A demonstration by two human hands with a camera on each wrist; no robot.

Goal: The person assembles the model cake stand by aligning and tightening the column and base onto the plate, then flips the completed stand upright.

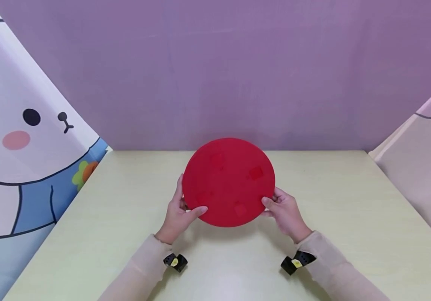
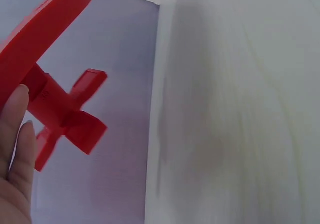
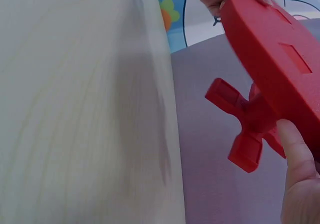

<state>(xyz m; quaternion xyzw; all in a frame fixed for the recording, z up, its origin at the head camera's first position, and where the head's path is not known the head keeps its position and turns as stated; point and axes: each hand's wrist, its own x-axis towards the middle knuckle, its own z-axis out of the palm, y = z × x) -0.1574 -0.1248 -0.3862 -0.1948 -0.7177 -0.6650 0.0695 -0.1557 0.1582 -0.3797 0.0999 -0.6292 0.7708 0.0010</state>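
A red round toy table [image 1: 228,184] with shallow square recesses in its flat top is held up over the tabletop, its top tilted toward the head camera. My left hand [image 1: 179,217] grips the lower left rim, thumb on the top face. On the lower right rim, my right hand [image 1: 284,211] pinches it, with the thumb in front and fingers behind. Both wrist views show its underside: a thick pedestal [image 2: 52,104] ends in a cross of stubby feet [image 3: 246,149]. From the head view, pedestal and feet are hidden behind the disc.
Beneath lies a pale wood-grain tabletop [image 1: 125,200]. A purple cloth backdrop [image 1: 215,75] rises at its back edge. On the left hangs a sheet with a cartoon animal [image 1: 16,104], and on the right a pale cloth [image 1: 426,159]. Black straps [image 1: 175,262] circle both wrists.
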